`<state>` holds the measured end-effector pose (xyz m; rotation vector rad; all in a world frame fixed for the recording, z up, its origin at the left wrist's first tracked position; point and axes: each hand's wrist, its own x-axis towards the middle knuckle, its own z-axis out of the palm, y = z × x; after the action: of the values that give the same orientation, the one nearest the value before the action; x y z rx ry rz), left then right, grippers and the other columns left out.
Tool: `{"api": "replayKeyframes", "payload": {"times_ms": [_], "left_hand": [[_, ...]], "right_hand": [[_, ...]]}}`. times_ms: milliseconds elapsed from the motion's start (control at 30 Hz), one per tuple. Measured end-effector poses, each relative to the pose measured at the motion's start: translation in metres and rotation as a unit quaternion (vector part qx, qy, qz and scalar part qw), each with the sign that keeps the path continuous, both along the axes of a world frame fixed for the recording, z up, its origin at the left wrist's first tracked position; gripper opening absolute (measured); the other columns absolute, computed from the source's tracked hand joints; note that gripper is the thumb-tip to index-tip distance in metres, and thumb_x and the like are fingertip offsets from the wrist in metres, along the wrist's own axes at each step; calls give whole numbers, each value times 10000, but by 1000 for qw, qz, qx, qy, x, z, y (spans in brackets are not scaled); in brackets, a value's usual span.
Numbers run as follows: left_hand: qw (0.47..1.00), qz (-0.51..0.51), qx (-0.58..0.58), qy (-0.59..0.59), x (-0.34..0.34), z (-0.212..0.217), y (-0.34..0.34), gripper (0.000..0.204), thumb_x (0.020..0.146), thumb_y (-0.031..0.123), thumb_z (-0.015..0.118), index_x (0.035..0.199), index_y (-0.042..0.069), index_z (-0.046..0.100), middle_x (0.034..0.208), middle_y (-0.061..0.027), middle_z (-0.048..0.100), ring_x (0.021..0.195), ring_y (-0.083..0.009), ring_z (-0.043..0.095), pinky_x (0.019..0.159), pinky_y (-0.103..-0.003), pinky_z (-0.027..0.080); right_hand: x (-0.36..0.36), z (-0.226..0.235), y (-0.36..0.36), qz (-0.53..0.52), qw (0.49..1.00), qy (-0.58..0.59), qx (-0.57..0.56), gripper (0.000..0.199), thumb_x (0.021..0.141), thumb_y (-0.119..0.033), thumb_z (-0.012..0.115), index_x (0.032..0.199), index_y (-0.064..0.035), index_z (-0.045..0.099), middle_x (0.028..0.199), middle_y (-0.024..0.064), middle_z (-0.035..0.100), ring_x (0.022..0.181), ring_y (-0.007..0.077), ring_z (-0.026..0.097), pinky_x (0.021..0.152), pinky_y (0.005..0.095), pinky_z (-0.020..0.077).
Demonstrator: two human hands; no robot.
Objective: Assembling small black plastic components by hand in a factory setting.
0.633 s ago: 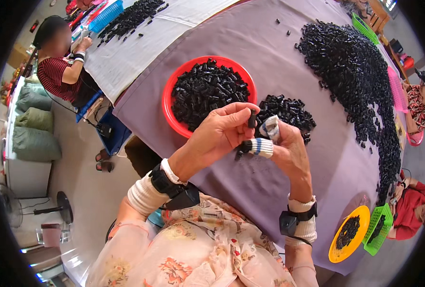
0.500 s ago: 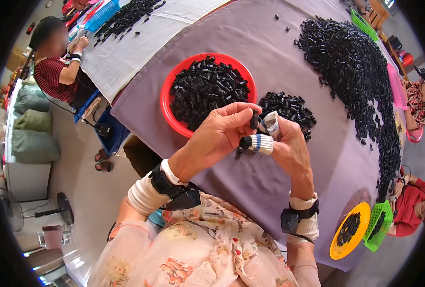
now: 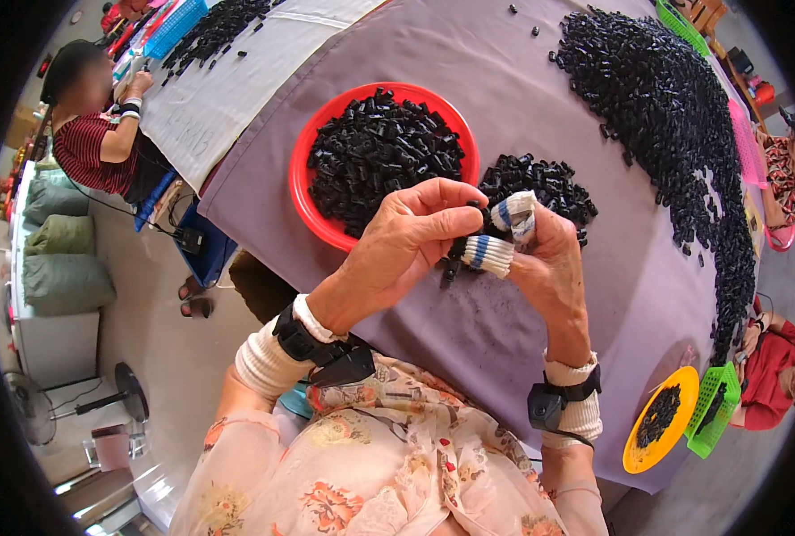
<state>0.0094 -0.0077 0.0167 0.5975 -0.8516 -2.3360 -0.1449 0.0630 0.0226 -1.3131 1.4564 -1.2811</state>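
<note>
The person's left hand (image 3: 402, 234) pinches a small black piece (image 3: 474, 205) between thumb and forefinger, while the right hand (image 3: 549, 255) is half curled beside it in ribbed, blue-striped finger sleeves (image 3: 488, 254), its own hold unclear. Below, a smooth mauve tablecloth (image 3: 513, 371) bears a round red plastic basin (image 3: 299, 170) heaped with glossy tubular pieces (image 3: 379, 152); stuffed green sacks (image 3: 67, 279) line the room's left side.

left hand (image 3: 397, 237): pinching black piece (image 3: 476, 205) | right hand (image 3: 549, 261): just beside | red bowl (image 3: 299, 174): heaped
</note>
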Motion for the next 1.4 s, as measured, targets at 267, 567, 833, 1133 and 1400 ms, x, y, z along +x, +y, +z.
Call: {"api": "replayKeyframes", "payload": {"times_ms": [267,567,833,1133,1400], "left_hand": [[999,-11,-4,-32,-7,2,2,188,846,116,562,1010,26,574,905,-44,614,801,-97,584,740,-254,474],[997,-46,57,18,-8,-4,3,234,889,185,511,1044,17,559,905,-47,610,791,-96,583,704,-245,485],[998,-24,54,17,-8,-6,5,223,893,159,498,1053,13,549,884,-60,609,774,-113,591,699,-246,494],[997,-41,58,16,-10,-5,7,213,878,177,527,1032,32,555,846,-54,626,755,-110,607,688,-253,502],[999,-39,35,-10,-10,-10,8,207,875,183,533,1017,35,562,865,-56,629,755,-104,608,690,-250,502]], "right_hand": [[-2,-9,2,-9,998,-33,-47,168,650,15,648,785,-22,555,580,-17,532,522,27,454,483,198,387],[-4,-4,5,-6,999,-34,-21,144,657,-1,639,760,-22,541,571,-32,489,526,23,425,482,203,367],[-7,0,6,12,999,-19,32,150,675,-88,637,773,-18,548,589,1,491,544,58,432,492,225,365],[-16,-4,3,53,996,46,49,285,630,-238,677,751,-14,549,563,45,463,515,122,411,490,274,350],[-19,-1,1,72,994,66,59,297,623,-255,692,743,-16,565,536,34,429,504,122,392,481,282,347]]}}
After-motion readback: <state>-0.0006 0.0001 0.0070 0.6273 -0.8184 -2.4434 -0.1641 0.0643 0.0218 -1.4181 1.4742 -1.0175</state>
